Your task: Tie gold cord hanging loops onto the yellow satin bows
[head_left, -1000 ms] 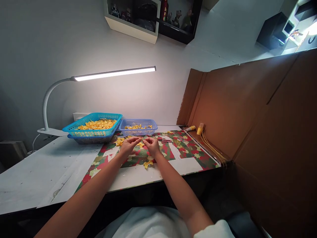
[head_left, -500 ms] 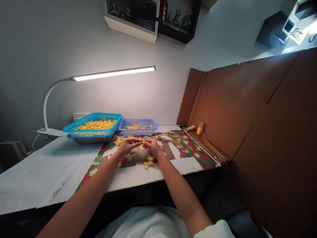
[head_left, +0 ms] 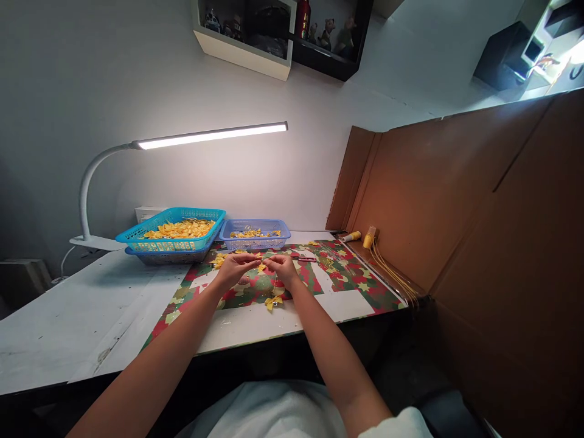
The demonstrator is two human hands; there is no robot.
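Observation:
Over the patterned sheet, my left hand (head_left: 236, 268) and my right hand (head_left: 281, 269) are closed in pinches, their fingertips almost meeting. From my right fingers a thin gold cord (head_left: 275, 285) hangs down to a yellow ribbon bow (head_left: 274, 303), near the front of the sheet. What sits between my left fingertips is too small to make out. Behind my left hand lie several loose yellow bows (head_left: 219, 261). Just beyond my right hand is a small tool with reddish handles (head_left: 306, 259), perhaps scissors.
A turquoise basket (head_left: 130, 242) of yellow bows is stacked at the back left, beside a blue basket (head_left: 255, 243) with gold pieces. A lamp (head_left: 84, 201) arches overhead. Cord spools (head_left: 368, 238) stand right, against a tall cardboard panel (head_left: 456, 201). The patterned sheet (head_left: 340, 280) covers the table's right part.
My left hand has dropped slightly and its fingertips have closed in beside my right fingertips. The bow hangs in nearly the same place.

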